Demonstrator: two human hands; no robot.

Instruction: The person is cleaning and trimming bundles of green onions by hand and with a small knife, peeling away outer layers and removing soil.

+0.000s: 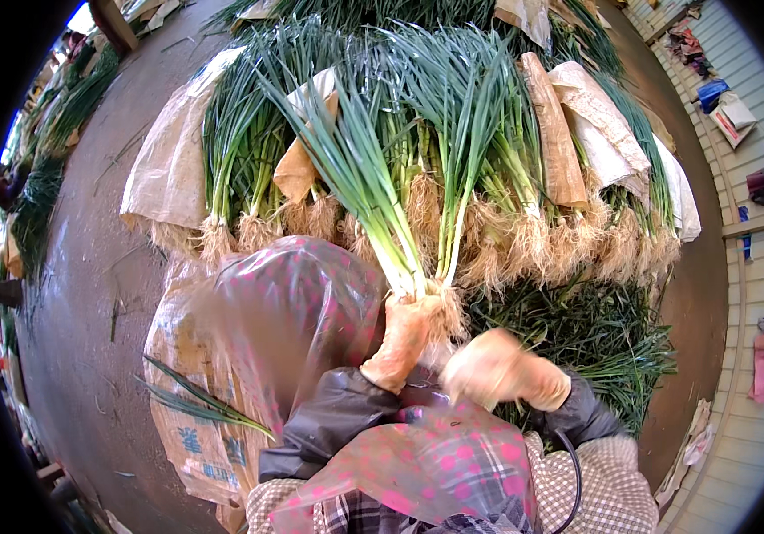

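My left hand (pixel 400 338), in a soiled pale glove, is wrapped round the root end of a bunch of green garlic (pixel 392 231). The bunch's white stalks rise from the fist, and its long green leaves fan out away from me. Fine tan roots (pixel 447 320) hang out on the right side of the grip. Just right of and below these roots is my right hand (pixel 499 369), gloved too and smeared by motion. Its fingers look bent, but whether they hold anything is not clear.
Beyond my hands lies a row of rooted green garlic (pixel 529 240), partly under beige sacking (pixel 177 142). Loose green leaves (pixel 578 338) are heaped at right. A plastic-covered bulge (pixel 302 294) sits left of my hands, near a printed sack (pixel 195 427). A ribbed wall (pixel 702 481) stands at far right.
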